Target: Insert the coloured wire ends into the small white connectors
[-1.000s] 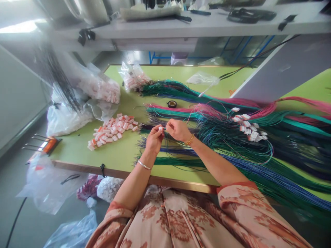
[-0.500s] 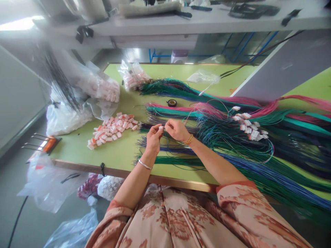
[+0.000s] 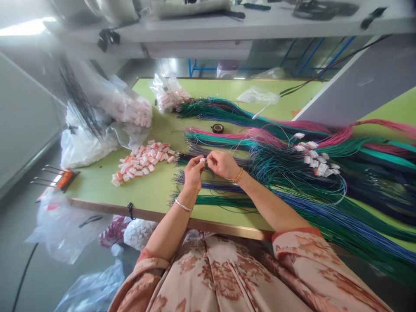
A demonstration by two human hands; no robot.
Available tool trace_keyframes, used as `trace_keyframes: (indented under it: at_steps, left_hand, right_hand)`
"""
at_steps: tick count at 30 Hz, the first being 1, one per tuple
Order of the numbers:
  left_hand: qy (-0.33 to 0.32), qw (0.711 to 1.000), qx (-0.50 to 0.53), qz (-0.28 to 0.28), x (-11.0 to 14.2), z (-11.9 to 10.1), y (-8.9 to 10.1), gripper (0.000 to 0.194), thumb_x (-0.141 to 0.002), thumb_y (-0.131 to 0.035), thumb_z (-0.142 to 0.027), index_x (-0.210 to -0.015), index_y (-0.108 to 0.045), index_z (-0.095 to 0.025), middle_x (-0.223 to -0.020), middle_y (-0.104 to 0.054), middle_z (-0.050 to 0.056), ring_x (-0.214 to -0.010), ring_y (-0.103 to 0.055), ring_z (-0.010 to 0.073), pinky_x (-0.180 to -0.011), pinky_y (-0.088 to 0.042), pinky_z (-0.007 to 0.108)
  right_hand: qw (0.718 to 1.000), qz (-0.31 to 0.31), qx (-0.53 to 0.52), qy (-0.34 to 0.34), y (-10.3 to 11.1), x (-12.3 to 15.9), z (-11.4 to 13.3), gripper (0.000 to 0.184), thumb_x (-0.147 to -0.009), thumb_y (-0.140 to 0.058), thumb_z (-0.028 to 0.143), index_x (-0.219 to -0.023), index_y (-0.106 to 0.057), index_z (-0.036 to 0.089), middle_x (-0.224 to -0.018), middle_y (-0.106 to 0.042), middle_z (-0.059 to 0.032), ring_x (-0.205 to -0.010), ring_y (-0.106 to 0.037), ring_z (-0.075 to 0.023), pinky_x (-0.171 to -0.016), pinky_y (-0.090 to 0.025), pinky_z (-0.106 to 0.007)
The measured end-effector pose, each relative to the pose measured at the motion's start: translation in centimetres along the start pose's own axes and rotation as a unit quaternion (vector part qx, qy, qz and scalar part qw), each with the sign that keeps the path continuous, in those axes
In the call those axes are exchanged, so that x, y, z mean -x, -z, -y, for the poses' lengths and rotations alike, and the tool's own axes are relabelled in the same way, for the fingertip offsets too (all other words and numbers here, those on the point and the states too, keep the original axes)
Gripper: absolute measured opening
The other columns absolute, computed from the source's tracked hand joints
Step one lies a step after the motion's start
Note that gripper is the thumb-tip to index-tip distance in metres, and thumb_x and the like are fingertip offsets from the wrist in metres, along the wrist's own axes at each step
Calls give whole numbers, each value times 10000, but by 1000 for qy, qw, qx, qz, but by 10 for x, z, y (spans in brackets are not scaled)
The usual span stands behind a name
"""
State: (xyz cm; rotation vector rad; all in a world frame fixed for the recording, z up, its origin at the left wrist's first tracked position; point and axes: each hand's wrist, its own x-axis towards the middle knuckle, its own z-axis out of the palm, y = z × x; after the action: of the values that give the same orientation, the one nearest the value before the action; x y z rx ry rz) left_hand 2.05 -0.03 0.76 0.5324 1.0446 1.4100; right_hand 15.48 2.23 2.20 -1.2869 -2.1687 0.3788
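My left hand (image 3: 193,172) pinches a small white connector (image 3: 203,161) above the green table (image 3: 97,186). My right hand (image 3: 222,164) is closed just right of it, its fingertips at the connector and pinching a thin wire that I can barely make out. Both hands hover over bundles of green, blue, purple and pink wires (image 3: 292,182) spread across the table. A loose heap of white and orange connectors (image 3: 143,161) lies to the left of my hands. Finished wires with white connectors (image 3: 313,158) rest on the bundles at the right.
Plastic bags of connectors (image 3: 130,110) sit at the far left, another bag (image 3: 167,95) behind. A small tape roll (image 3: 217,128) lies among the wires. A grey panel (image 3: 357,86) rises at the right. More bags (image 3: 65,229) hang below the table's front edge. A shelf (image 3: 227,26) runs overhead.
My hands stay together on the connector with only slight finger movement; the view has shifted a little.
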Motion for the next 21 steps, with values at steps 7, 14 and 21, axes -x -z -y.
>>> trace_keyframes:
  at_steps: [7, 14, 21]
  left_hand:
    - [-15, 999, -41, -16, 2, 5, 0, 306, -527, -827, -229, -785, -687, -139, -698, -653, -2, -661, -565, 92, -680, -427, 246]
    - [-18, 999, 25, 43, 3, -2, -3, 279, -635, -802, -263, -867, -689, -156, -804, -670, 14, -728, -595, 102, -733, -451, 246]
    - [111, 990, 81, 40, 5, -7, -2, 403, -900, -555, -404, -1277, -591, -268, -1477, -480, 72, -1286, -523, 206, -993, -439, 314]
  right_hand:
    - [996, 1, 84, 0, -10, 4, 3, 158, -872, -466, 232, -793, -587, 167, -796, -681, -85, -678, -575, -168, -628, -355, -274]
    - [994, 39, -103, 12, 22, 3, 7, 329, -743, -660, 294, -1032, -542, 191, -895, -687, -31, -770, -641, -164, -695, -459, -265]
    - [970, -231, -78, -20, 92, 19, -30, 344, -819, -631, 276, -1142, -529, 215, -949, -674, -48, -822, -643, -161, -738, -503, -304]
